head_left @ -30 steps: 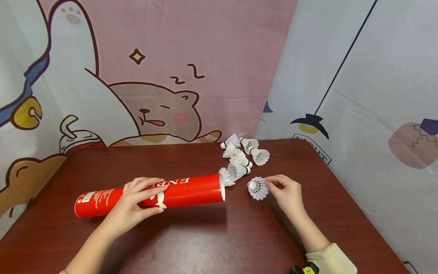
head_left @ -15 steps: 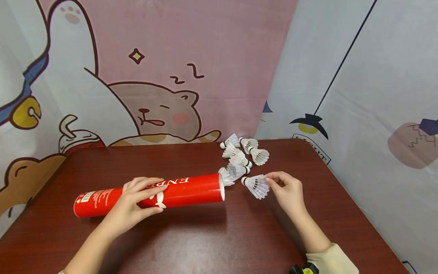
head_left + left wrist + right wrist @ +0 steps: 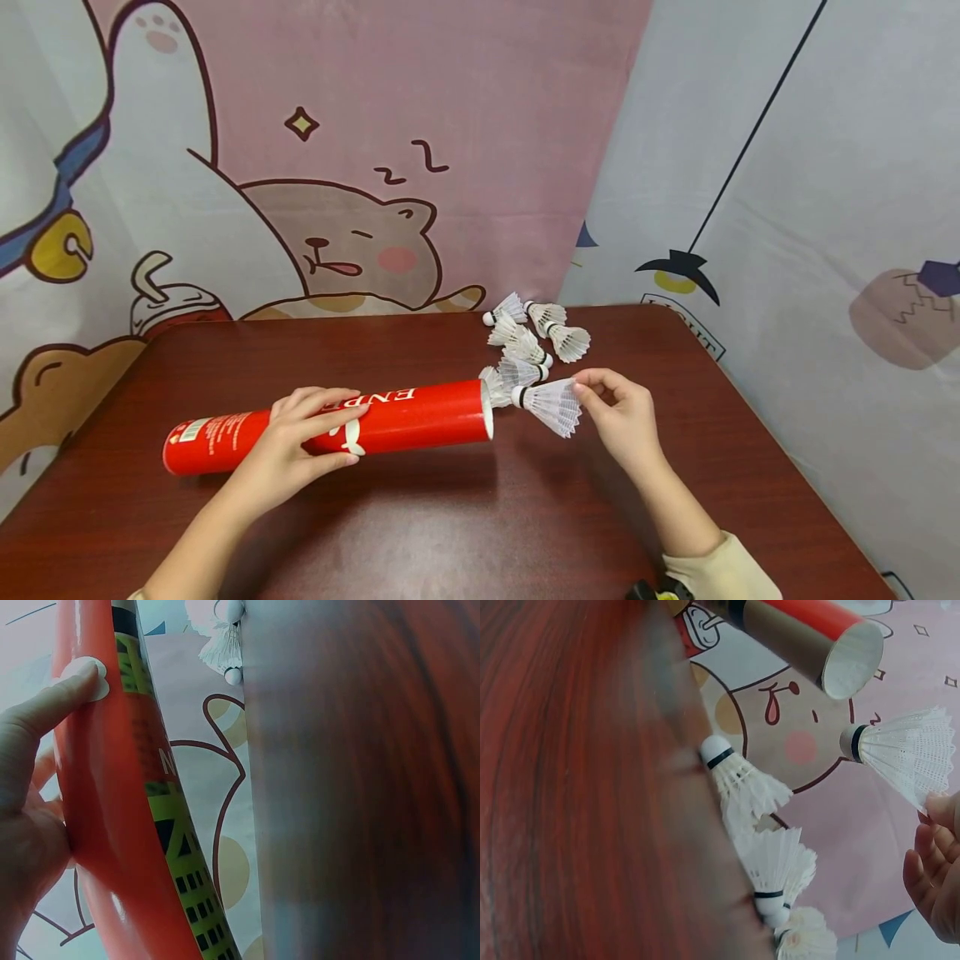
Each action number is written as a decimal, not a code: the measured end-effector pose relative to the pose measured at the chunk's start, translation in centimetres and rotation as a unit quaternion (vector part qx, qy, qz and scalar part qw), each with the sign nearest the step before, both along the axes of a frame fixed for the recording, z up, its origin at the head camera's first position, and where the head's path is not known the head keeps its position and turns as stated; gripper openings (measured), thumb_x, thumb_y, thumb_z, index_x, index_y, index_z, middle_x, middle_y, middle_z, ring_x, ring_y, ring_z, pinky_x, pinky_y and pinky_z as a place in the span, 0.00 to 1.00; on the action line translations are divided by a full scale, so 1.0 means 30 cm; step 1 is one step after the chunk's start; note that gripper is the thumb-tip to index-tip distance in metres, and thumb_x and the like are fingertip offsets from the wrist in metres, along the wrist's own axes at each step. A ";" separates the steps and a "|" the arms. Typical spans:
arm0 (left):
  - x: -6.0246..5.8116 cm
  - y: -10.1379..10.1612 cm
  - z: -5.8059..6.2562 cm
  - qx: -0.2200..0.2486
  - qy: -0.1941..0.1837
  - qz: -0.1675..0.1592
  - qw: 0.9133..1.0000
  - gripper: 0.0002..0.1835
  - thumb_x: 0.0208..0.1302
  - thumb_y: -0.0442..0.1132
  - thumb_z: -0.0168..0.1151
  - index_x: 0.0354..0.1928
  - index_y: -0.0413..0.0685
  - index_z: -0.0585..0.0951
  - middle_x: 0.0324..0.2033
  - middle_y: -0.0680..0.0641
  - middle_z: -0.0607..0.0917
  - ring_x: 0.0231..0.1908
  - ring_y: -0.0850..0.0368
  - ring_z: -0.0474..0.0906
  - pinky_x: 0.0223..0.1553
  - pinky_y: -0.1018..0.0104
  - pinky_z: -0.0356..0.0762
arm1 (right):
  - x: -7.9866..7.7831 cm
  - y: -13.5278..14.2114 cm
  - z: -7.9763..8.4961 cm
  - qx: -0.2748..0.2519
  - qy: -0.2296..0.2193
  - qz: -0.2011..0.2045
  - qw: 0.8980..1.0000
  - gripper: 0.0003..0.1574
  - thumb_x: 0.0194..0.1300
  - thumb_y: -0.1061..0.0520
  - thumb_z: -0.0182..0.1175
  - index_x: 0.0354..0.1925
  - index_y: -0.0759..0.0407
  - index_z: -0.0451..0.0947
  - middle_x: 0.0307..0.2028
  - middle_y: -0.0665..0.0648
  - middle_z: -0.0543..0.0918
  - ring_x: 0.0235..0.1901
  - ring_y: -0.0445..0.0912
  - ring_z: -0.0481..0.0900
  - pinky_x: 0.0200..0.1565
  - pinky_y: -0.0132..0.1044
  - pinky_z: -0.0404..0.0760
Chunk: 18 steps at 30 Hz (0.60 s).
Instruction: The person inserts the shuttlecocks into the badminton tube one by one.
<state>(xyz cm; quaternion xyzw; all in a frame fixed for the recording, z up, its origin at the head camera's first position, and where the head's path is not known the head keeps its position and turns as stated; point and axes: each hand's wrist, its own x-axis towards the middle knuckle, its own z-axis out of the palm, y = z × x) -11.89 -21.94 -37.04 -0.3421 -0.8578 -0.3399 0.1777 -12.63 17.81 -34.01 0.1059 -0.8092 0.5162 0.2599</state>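
My left hand [image 3: 300, 437] grips a red shuttlecock tube [image 3: 431, 417] around its middle, thumb on the near side. The tube lies slantwise, its right end raised off the table and its white-rimmed mouth facing right. Between thumb and fingertips, my right hand [image 3: 622, 412] pinches a white shuttlecock [image 3: 553, 407] by the edge of its skirt. Its cork points left toward the mouth, a small gap apart from it. The right wrist view shows this shuttlecock [image 3: 907, 754] beside the tube's open end [image 3: 853, 660]. In the left wrist view, fingers wrap the tube [image 3: 105, 810].
Several more white shuttlecocks [image 3: 527, 346] lie in a loose cluster on the brown table [image 3: 450, 533], behind the tube's mouth. A cartoon-printed cloth [image 3: 510, 125] hangs behind the table and along its right side.
My right hand has brought the shuttlecock leftward, closer to the tube's mouth. The shuttlecock has turned from cork toward the camera to cork pointing left. The left hand and tube have stayed still.
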 end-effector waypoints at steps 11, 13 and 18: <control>-0.001 -0.002 0.002 0.000 0.000 0.000 1.000 0.30 0.51 0.58 0.71 0.58 0.59 0.81 0.57 0.52 0.76 0.56 0.56 0.65 0.53 0.54 0.52 | 0.010 -0.040 0.042 -0.033 -0.017 0.058 0.998 0.05 0.54 0.76 0.63 0.29 0.71 0.80 0.18 0.59 0.76 0.18 0.35 0.67 0.20 0.27 0.65; -0.001 -0.001 0.003 -0.001 0.001 0.001 1.000 0.31 0.52 0.60 0.69 0.58 0.59 0.81 0.57 0.52 0.77 0.56 0.56 0.65 0.53 0.54 0.52 | 0.007 -0.050 0.042 -0.041 -0.020 0.068 0.997 0.05 0.54 0.76 0.63 0.29 0.71 0.80 0.19 0.56 0.77 0.18 0.35 0.68 0.21 0.27 0.66; 0.000 0.001 0.001 -0.003 0.003 0.001 1.000 0.31 0.50 0.56 0.73 0.58 0.59 0.81 0.57 0.51 0.77 0.56 0.56 0.65 0.53 0.55 0.52 | -0.002 -0.087 0.034 -0.056 -0.026 0.101 0.993 0.04 0.55 0.76 0.64 0.30 0.72 0.80 0.21 0.57 0.79 0.19 0.35 0.68 0.21 0.27 0.66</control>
